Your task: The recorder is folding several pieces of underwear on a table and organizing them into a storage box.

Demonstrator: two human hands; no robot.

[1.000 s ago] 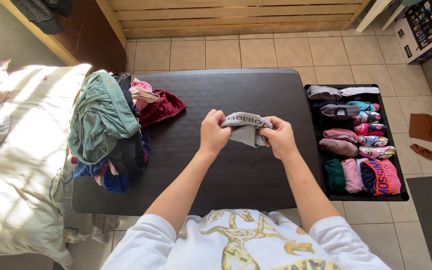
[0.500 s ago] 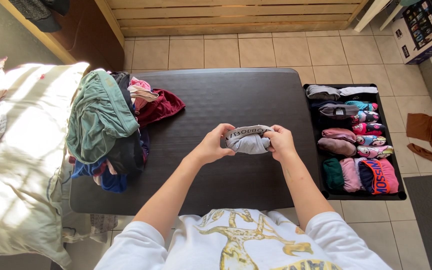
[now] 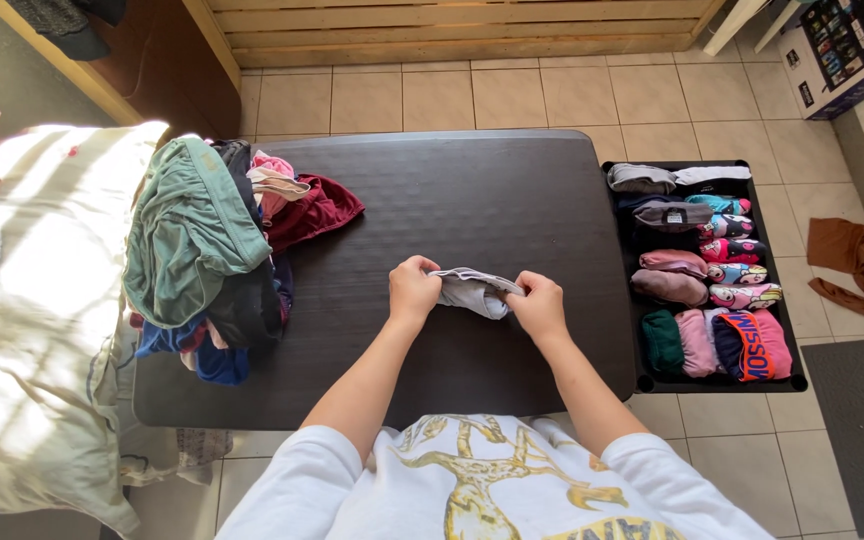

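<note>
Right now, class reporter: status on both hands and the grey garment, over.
Left hand and right hand both gripping the small grey garment, folded, low over the dark table. Unsorted clothes pile off left, filled organiser tray off right. Nothing between.

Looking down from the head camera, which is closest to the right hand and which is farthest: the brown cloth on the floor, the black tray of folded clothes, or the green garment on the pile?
1. Black tray of folded clothes: just right of the right hand, past the table edge.
2. Green garment: on top of the pile at the table's left end.
3. Brown cloth: on the floor tiles, far right, beyond the tray.
</note>
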